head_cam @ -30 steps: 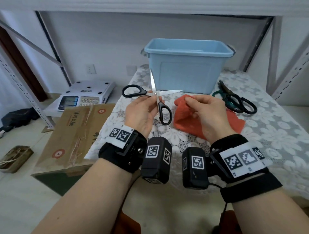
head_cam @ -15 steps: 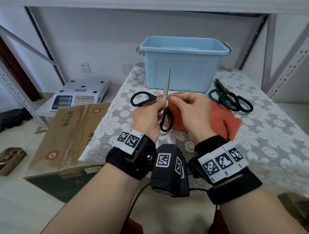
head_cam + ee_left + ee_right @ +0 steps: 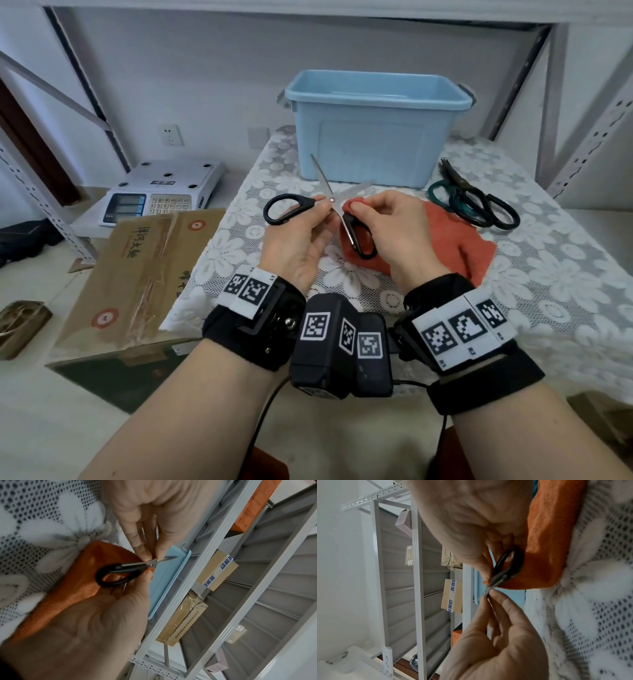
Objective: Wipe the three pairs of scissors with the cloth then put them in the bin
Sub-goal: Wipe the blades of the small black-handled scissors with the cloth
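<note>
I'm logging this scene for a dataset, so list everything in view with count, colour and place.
black-handled scissors: 1, black and silver, blades open, held above the table
cloth: 1, orange-red, on the table, one corner raised to the blade
other scissors: 2 pairs, dark handles, right of the cloth
bin: 1, light blue, at the table's back
tablecloth: 1, white floral lace
scale: 1, white, left of the table
cardboard box: 1, brown, beside the scale
left hand: pinches the scissors
right hand: pinches the cloth against a blade
</note>
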